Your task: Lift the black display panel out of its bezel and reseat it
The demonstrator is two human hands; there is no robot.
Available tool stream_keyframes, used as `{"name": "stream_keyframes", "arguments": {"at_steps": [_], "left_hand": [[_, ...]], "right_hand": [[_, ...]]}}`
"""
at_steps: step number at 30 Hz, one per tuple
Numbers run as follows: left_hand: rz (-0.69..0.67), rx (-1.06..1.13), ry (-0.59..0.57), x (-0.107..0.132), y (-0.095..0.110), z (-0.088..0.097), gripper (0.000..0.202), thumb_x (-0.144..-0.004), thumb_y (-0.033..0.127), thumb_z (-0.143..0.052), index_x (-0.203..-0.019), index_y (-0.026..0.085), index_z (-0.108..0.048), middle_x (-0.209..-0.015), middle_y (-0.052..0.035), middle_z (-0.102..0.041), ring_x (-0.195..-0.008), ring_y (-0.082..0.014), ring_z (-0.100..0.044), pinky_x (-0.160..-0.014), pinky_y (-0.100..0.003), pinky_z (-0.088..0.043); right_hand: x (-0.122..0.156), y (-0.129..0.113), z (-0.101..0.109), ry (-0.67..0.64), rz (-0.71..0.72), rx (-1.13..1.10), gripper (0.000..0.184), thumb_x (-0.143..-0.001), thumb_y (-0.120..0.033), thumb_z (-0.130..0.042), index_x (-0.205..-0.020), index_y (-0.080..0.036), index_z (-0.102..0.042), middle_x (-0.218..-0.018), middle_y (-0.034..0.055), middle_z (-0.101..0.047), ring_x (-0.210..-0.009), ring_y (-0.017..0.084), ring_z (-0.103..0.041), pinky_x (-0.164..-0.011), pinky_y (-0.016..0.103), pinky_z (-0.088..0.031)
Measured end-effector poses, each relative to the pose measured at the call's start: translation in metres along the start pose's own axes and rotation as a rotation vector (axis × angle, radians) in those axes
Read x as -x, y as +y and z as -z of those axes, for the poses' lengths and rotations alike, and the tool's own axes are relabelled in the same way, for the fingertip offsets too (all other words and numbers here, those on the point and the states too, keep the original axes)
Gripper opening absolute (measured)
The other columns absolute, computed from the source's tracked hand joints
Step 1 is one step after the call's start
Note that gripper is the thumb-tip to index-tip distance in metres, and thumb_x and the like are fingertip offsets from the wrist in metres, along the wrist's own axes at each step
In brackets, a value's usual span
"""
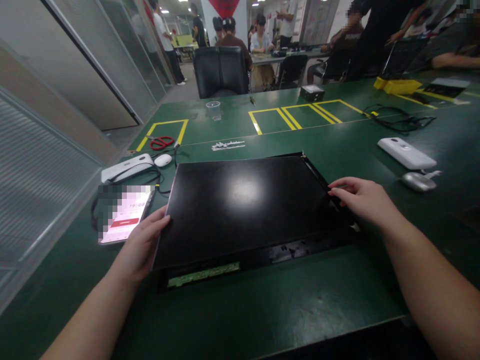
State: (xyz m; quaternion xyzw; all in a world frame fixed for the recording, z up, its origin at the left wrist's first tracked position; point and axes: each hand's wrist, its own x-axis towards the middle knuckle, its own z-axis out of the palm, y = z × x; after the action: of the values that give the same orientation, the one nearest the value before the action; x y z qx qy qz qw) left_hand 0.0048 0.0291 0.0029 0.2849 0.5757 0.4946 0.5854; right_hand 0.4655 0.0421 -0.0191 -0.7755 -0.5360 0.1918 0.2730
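The left grip (146,240) is closed on the left edge of a flat black display panel (240,205), its thumb lying over the edge and its other fingers largely hidden below; the right grip (362,197) has thumb and fingertips drawn close together at the right rim of the black frame (292,251), though whether they pinch the rim or only rest on it I cannot tell. The panel lies face up in the centre of the frame of view, over the black frame, which shows along its right and near sides; a strip of green circuit board (204,274) is exposed at lower centre, and all of it is on the green bench (300,295). The step in hand looks like steadying or adjusting the panel against the black frame. A further move would call for even support at both sides, with fingers kept clear of the glossy face and the bare board. As for writing, the smartphone (125,220) at middle left shows digits resembling a clock time, partly pixelated, above a red bar whose lettering is unreadable. The white power bank (407,152) at right carries a mark too small to read, and no brand name is legible on the panel.
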Motion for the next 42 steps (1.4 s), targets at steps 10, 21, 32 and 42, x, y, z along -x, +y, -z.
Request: {"name": "stream_keyframes", "arguments": {"at_steps": [10,21,32,42], "left_hand": [[0.003,0.019,-0.015,0.0016,-0.0009,-0.0007,0.065,-0.039,0.008,-0.095,-0.102,0.018,-0.083,-0.106,-0.0097,-0.088,-0.104,-0.0381,-0.082,-0.083,-0.038,-0.070],[0.018,0.020,0.021,0.0000,-0.0030,-0.0011,0.080,-0.039,0.012,-0.096,-0.118,0.019,-0.079,-0.114,-0.0087,-0.087,-0.112,-0.0390,-0.079,-0.089,-0.040,-0.069],[-0.011,-0.003,0.032,-0.0004,-0.0037,-0.0005,0.078,-0.044,0.016,-0.097,-0.118,0.018,-0.074,-0.109,-0.0075,-0.088,-0.101,-0.0356,-0.083,-0.078,-0.038,-0.070],[-0.014,0.006,0.069,0.0034,-0.0029,-0.0071,0.074,-0.039,0.012,-0.095,-0.110,0.019,-0.075,-0.101,-0.0061,-0.089,-0.089,-0.0316,-0.085,-0.050,-0.026,-0.064]], "right_hand": [[-0.0011,0.0027,0.0004,-0.001,0.025,0.019,0.015,-0.080,-0.041,-0.067,-0.086,-0.030,-0.077,-0.063,0.0013,-0.072,-0.061,0.027,-0.071,-0.072,0.045,-0.054],[-0.0017,0.0002,0.0028,-0.030,0.000,0.018,0.019,-0.078,-0.044,-0.066,-0.085,-0.030,-0.076,-0.060,0.0013,-0.069,-0.061,0.028,-0.070,-0.073,0.045,-0.055],[-0.0072,0.0048,0.0038,-0.068,-0.059,-0.040,0.020,-0.076,-0.044,-0.066,-0.087,-0.030,-0.077,-0.077,0.0041,-0.079,-0.070,0.028,-0.072,-0.079,0.047,-0.053],[-0.0034,-0.0022,0.0048,-0.061,-0.069,-0.025,0.016,-0.076,-0.041,-0.066,-0.083,-0.030,-0.076,-0.063,0.0021,-0.072,-0.066,0.028,-0.071,-0.076,0.045,-0.054]]}}
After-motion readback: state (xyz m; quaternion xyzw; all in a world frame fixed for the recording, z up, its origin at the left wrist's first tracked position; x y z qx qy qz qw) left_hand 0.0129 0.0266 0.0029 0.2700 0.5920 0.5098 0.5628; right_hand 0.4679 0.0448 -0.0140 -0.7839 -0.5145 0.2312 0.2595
